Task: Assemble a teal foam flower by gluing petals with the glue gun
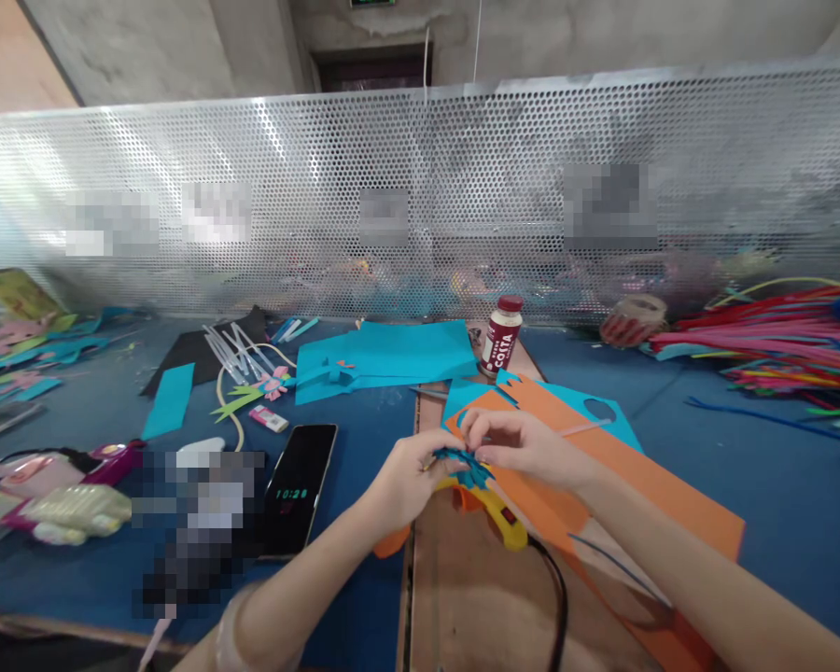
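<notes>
A small blue cut-paper piece [471,470] with frilly edges is pinched in my left hand [407,478]. My right hand [528,448] meets it from the other side, thumb and fingers closed at its upper edge; the fingertips partly hide the spot. Just below both hands lies a yellow hot glue gun [505,525], its black cord running down over a wooden board [476,597]. Under my right forearm spread orange paper sheets [651,495], with cut blue paper [620,425] behind them.
A Costa bottle [502,338] stands behind my hands. Blue sheets [420,350], clear glue sticks [242,353], a paper flower [274,383] and a phone [300,490] lie left. Colourful pipe cleaners [756,345] and a tape roll [634,320] sit right. A perforated metal panel [406,168] closes the back.
</notes>
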`<state>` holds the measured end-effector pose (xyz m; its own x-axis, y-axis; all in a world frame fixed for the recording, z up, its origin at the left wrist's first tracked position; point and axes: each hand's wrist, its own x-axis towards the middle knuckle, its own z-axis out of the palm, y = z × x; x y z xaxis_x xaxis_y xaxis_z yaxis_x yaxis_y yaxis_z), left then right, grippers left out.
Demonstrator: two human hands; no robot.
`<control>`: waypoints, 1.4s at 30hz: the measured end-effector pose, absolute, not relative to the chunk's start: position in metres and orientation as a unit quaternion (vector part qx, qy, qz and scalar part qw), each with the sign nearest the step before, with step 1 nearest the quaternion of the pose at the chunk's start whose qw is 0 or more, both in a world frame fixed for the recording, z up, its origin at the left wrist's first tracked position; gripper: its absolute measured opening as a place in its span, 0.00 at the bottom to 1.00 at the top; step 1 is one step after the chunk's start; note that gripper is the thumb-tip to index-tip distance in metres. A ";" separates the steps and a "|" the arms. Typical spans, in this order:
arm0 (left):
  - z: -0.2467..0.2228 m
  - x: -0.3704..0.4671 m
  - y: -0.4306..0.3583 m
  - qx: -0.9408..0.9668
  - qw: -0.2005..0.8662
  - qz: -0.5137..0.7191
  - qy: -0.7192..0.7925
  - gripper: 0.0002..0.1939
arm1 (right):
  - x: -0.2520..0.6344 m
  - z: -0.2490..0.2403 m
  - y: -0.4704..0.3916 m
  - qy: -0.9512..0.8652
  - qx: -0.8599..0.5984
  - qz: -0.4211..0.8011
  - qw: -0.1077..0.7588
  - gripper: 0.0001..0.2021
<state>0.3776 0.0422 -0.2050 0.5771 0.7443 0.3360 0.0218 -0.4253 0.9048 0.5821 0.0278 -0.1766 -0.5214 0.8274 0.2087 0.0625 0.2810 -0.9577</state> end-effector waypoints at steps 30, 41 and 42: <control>-0.200 0.379 0.042 0.735 0.462 0.404 0.288 0.09 | 0.576 -0.169 0.019 -0.755 -0.345 0.395 0.392 0.02; -0.199 0.379 0.041 0.750 0.439 0.395 0.298 0.07 | 0.576 -0.173 0.020 -0.758 -0.359 0.377 0.391 0.01; -0.199 0.379 0.041 0.752 0.434 0.393 0.303 0.07 | 0.576 -0.173 0.020 -0.758 -0.361 0.375 0.393 0.01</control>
<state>0.3786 0.0406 -0.1988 0.5067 0.7971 0.3286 0.1142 -0.4398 0.8908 0.5760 0.0198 -0.1733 -0.4307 0.8422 0.3243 0.2525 0.4575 -0.8526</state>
